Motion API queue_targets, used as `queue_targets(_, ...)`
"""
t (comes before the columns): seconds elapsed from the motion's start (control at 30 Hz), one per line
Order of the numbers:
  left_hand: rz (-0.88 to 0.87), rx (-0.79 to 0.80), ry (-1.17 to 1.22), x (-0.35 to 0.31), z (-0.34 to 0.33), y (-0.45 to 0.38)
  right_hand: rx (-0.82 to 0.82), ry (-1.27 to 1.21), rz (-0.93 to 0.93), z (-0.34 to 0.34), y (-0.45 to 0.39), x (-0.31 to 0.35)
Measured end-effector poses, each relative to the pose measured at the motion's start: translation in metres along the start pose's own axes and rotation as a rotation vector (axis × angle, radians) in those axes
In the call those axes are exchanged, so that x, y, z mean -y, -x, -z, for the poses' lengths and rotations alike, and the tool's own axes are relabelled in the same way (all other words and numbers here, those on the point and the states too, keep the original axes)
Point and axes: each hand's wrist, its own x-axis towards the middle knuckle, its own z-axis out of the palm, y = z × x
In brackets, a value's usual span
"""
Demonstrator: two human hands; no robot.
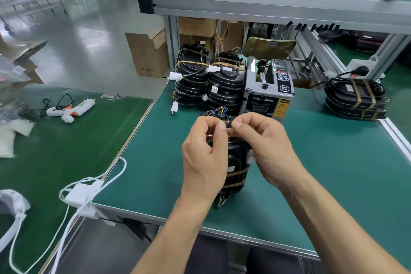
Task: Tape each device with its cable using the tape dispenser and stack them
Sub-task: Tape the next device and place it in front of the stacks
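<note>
A: Head view: black device (236, 162) is gripped by both the left hand (203, 155) and right hand (264, 147), fingers curled, mid-mat; tape dispenser (268, 89) just behind.
B: Open green mat (333, 173) is seen rightward; table edge near the wrists.

A black device (236, 160) banded with tan tape (236, 173) is seen at centre frame on a green mat (333, 173).
</note>
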Motion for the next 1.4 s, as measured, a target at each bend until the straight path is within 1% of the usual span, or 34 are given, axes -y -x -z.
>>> queue_targets(0.23,-0.019,-0.006,-0.015,0.003,-0.001,0.001,0.009,0.031,0.026,0.000,0.000,0.000)
queue_targets(0.4,-0.037,-0.018,-0.019,0.001,-0.001,0.002,0.012,0.041,-0.005,-0.001,0.000,0.002)
queue_targets(0.57,-0.040,-0.027,0.035,0.004,0.004,0.000,0.005,0.001,-0.025,-0.003,0.001,0.005)
queue_targets(0.63,-0.040,-0.030,0.092,0.007,0.007,0.002,-0.009,-0.005,-0.021,-0.004,0.001,0.004)
queue_targets(0.73,-0.083,0.027,0.202,0.017,0.016,0.009,-0.021,0.014,-0.021,-0.005,0.002,0.005)
queue_targets(0.8,-0.158,0.085,0.132,0.025,0.020,0.018,-0.013,0.032,-0.027,-0.005,0.002,0.005)
queue_targets(0.87,-0.185,0.120,0.063,0.031,0.020,0.025,-0.005,0.024,-0.052,-0.004,0.003,0.005)
queue_targets(0.97,-0.160,0.122,0.108,0.035,0.017,0.031,0.017,0.041,-0.090,0.001,0.004,0.008)
queue_targets(1.07,-0.142,0.121,0.139,0.037,0.018,0.030,0.050,0.174,-0.087,0.005,0.006,0.011)
queue_targets(1.13,-0.147,0.127,0.136,0.037,0.018,0.029,0.036,0.218,-0.079,0.007,0.007,0.012)
queue_targets(1.4,-0.162,0.135,0.116,0.037,0.018,0.030,-0.001,0.245,-0.061,0.007,0.009,0.011)
